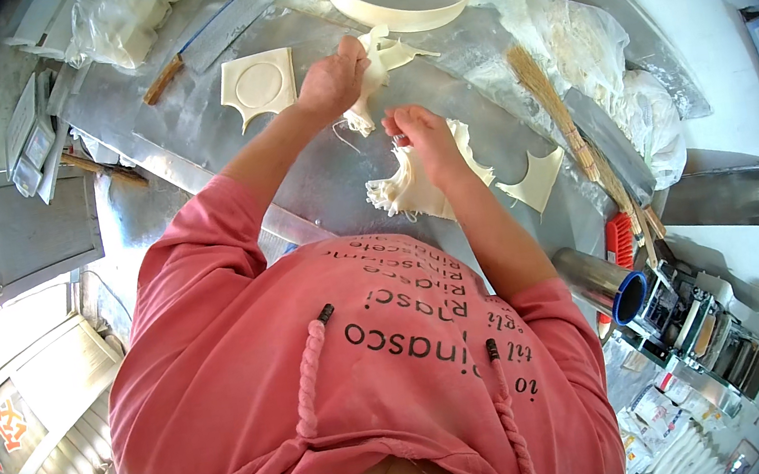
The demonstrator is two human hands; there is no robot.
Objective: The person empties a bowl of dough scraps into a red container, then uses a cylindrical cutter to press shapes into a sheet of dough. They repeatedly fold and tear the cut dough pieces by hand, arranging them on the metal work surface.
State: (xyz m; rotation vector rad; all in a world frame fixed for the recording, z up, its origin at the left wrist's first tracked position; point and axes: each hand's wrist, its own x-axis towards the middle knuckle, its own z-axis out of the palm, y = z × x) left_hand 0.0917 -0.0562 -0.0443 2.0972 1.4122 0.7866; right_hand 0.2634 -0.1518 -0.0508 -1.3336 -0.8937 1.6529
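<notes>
My left hand (335, 80) is closed on a torn, pale strip of dough (370, 94) that hangs over the metal table (172, 120). My right hand (424, 135) has its fingers curled; a small whitish bit shows under them, and what they hold is hidden. Below its wrist lies a larger dough scrap (411, 185) with scalloped, ragged edges. A pointed dough offcut (535, 180) rests farther right. Left of my left hand sits a flat dough piece (259, 85) with a round outline in it and curved bites along its lower edge.
A round, pale-rimmed sieve (409, 24) stands at the far side. A wooden-handled blade (219, 37) and plastic bags (117, 27) are at the far left. On the right are a straw brush (554, 108), clear plastic sheeting (582, 28), a metal cylinder (591, 281) and a red brush (619, 239).
</notes>
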